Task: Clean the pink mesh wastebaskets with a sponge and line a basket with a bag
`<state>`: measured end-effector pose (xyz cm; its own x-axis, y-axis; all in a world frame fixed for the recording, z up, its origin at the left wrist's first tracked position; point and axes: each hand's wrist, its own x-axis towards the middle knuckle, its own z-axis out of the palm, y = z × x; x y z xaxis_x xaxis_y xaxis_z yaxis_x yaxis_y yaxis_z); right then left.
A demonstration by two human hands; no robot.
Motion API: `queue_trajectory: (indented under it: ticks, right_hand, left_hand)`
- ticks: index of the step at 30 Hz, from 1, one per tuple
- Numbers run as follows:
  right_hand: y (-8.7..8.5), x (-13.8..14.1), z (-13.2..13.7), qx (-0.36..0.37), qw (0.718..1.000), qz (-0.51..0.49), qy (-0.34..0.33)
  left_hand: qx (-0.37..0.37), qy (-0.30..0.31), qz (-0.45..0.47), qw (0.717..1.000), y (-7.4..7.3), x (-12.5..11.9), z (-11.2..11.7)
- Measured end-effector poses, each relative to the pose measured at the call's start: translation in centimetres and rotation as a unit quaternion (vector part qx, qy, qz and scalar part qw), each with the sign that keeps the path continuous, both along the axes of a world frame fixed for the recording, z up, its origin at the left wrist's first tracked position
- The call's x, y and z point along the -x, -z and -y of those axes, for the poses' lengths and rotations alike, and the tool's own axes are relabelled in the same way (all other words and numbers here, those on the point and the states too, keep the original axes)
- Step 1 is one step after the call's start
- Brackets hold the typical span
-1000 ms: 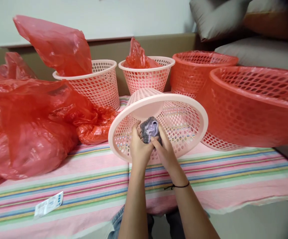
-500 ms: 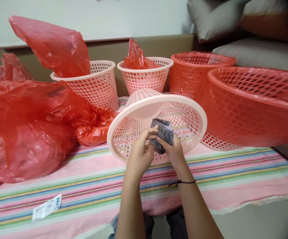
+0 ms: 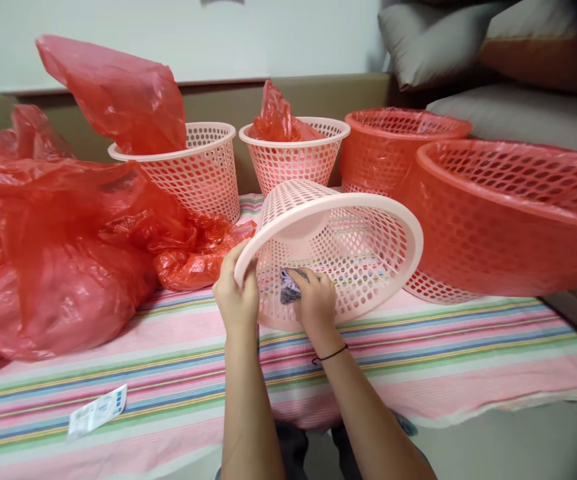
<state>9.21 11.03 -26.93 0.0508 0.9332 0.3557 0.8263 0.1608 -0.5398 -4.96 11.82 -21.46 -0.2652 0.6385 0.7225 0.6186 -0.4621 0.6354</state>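
A pale pink perforated plastic basket (image 3: pixel 413 233) lies on its side on the striped cloth, its mouth facing me. My left hand (image 3: pixel 238 293) grips its rim at the left, fingers outside and thumb near the inner edge. Inside the mouth, my right hand (image 3: pixel 317 300) is closed on a folded dark grey cloth (image 3: pixel 289 288) with a lilac edge. The cloth is near the basket's lower inner wall; whether it touches the wall I cannot tell. Part of the cloth is hidden under my right fingers.
Red plastic bags (image 3: pixel 58 267) are heaped at the left. Behind stand pink baskets (image 3: pixel 213 167) with red bags in them. Red-bag-lined baskets (image 3: pixel 508 233) stand at the right. A small white label (image 3: pixel 98 410) lies front left. Grey cushions (image 3: pixel 433 40) are piled back right.
My left hand has let go of the grey cloth and taken the basket's left rim. My right hand has moved left with the cloth. The basket has turned and shifted slightly right.
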Motion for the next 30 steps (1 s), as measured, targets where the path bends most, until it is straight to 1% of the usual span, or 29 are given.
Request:
queue_trajectory:
  ticks: [2,4,6,7,8,10,11,12,13,14,15,17,18,20,21,22,24,25,26,28,30]
  right_hand:
    - [-0.1,0.2,0.1,-0.003,0.997,-0.060,-0.038]
    - [-0.4,0.0,0.2,-0.002,0.989,-0.125,-0.085]
    - [-0.6,-0.6,0.2,-0.004,0.984,-0.151,-0.098]
    - [-0.8,-0.9,0.2,-0.010,0.986,-0.146,-0.083]
    - [-0.9,-1.2,0.2,-0.021,0.990,-0.129,-0.053]
    - [-1.0,-1.7,0.1,-0.039,0.996,-0.073,0.034]
    - [-1.0,-1.9,-0.1,-0.037,0.996,-0.043,0.075]
    - [-1.0,-1.8,-0.2,-0.023,0.995,-0.014,0.101]
    - [-1.0,-1.7,-0.4,0.000,0.994,0.007,0.113]
    - [-0.9,-1.4,-0.6,0.027,0.994,0.015,0.109]
    - [-0.9,-1.1,-0.7,0.051,0.994,0.004,0.094]
    - [-0.7,-0.5,-0.9,0.087,0.991,-0.093,0.030]
    - [-0.7,-0.4,-0.9,0.100,0.982,-0.158,-0.008]
    - [-0.8,-0.7,-0.8,0.114,0.950,-0.282,-0.074]
    - [-0.8,-1.0,-0.7,0.105,0.937,-0.322,-0.089]
    - [-0.9,-1.4,-0.7,0.080,0.934,-0.337,-0.089]
    - [-0.9,-2.2,-0.6,0.000,0.954,-0.295,-0.048]
    - [-0.9,-2.5,-0.6,-0.033,0.969,-0.246,-0.016]
    - [-0.8,-2.6,-0.6,-0.047,0.982,-0.183,0.010]
    - [-0.7,-2.5,-0.8,-0.021,0.997,-0.074,0.025]
    - [-0.6,-2.3,-0.9,0.020,1.000,-0.017,0.000]
  left_hand:
    - [0.012,-0.002,0.033,0.999,-0.2,-0.7,0.1]
    - [0.012,-0.002,0.042,0.999,-0.5,-1.0,0.4]
    - [0.013,0.001,0.054,0.998,-0.6,-1.0,0.5]
    - [0.013,0.004,0.060,0.998,-0.6,-0.9,0.6]
    - [0.012,0.008,0.065,0.998,-0.6,-0.8,0.6]
    - [0.012,0.013,0.072,0.997,-0.4,-0.6,0.6]
    - [0.012,0.016,0.071,0.997,-0.4,-0.6,0.6]
    - [0.012,0.019,0.068,0.997,-0.3,-0.7,0.6]
    - [0.011,0.021,0.065,0.998,-0.3,-0.9,0.6]
    - [0.009,0.022,0.061,0.998,-0.3,-1.1,0.6]
    - [0.006,0.022,0.057,0.998,-0.4,-1.3,0.5]
    - [0.001,0.022,0.053,0.998,-0.4,-1.6,0.4]
    - [0.000,0.021,0.056,0.998,-0.4,-1.8,0.4]
    - [0.001,0.021,0.066,0.998,-0.3,-2.0,0.4]
    - [0.002,0.022,0.072,0.997,-0.3,-2.0,0.4]
    - [0.004,0.024,0.077,0.997,-0.2,-2.1,0.4]
    - [0.007,0.031,0.082,0.996,0.0,-2.2,0.4]
    - [0.009,0.036,0.085,0.996,0.1,-2.3,0.4]
    - [0.010,0.043,0.087,0.995,0.2,-2.4,0.4]
    - [0.010,0.052,0.091,0.994,0.2,-2.5,0.3]
    - [0.007,0.053,0.094,0.994,0.2,-2.6,0.2]
